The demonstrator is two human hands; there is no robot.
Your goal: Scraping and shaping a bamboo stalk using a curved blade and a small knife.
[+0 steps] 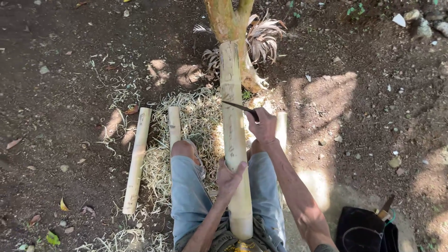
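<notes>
A long pale bamboo pole (233, 126) lies lengthwise between my knees, its far end leaning against a tree trunk (229, 21). My left hand (228, 177) wraps around the pole near its lower end. My right hand (262, 126) grips the handle of a dark-bladed knife (239, 107), whose blade rests across the pole's right side, about midway up.
Three other bamboo pieces lie on the dirt: one at left (136, 161), one beside my left knee (174, 125), one behind my right hand (281, 130). A heap of pale shavings (196, 116) covers the ground ahead. A black bag (366, 231) with a tool handle sits at lower right.
</notes>
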